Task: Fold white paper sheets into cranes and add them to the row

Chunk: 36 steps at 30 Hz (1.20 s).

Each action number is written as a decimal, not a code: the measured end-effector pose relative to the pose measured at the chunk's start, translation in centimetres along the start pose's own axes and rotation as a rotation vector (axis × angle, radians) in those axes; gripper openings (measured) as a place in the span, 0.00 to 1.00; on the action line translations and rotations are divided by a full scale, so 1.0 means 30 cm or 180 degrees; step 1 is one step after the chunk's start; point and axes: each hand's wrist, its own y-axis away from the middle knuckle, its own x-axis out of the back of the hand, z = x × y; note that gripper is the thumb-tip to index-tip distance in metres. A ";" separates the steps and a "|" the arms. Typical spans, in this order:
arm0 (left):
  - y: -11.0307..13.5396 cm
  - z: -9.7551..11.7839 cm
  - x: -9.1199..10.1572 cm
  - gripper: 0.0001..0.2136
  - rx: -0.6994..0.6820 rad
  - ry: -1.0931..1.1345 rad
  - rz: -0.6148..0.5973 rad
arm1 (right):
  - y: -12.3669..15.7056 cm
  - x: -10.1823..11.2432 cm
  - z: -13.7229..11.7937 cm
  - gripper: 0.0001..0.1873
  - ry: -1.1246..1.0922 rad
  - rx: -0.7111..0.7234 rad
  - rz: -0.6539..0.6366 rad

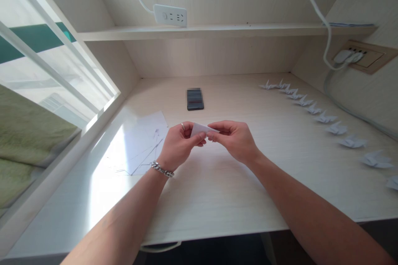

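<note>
A small folded piece of white paper (pixel 200 129) is held above the pale wooden desk (pixel 217 190), pinched between both hands. My left hand (pixel 178 145), with a ring and a chain bracelet, grips its left end. Its right end sits between the thumb and fingers of my right hand (pixel 233 138). Both hands are closed on the paper, a little above the desk's middle.
A loose stack of white sheets (pixel 139 143) lies left of the hands. A dark phone (pixel 195 99) rests further back. Several folded paper cranes (pixel 336 128) line the right side. A power strip (pixel 170 15) sits on the shelf; a window (pixel 46 74) is at left.
</note>
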 end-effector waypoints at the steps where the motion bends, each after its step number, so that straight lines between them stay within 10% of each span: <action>1: -0.001 0.000 0.001 0.11 -0.0053 -0.0010 0.0007 | 0.001 -0.001 0.001 0.16 -0.0005 0.0027 0.0040; 36: -0.002 0.033 0.029 0.09 0.0094 -0.0652 -0.0018 | -0.016 0.050 -0.048 0.16 -0.0303 -0.0715 -0.0378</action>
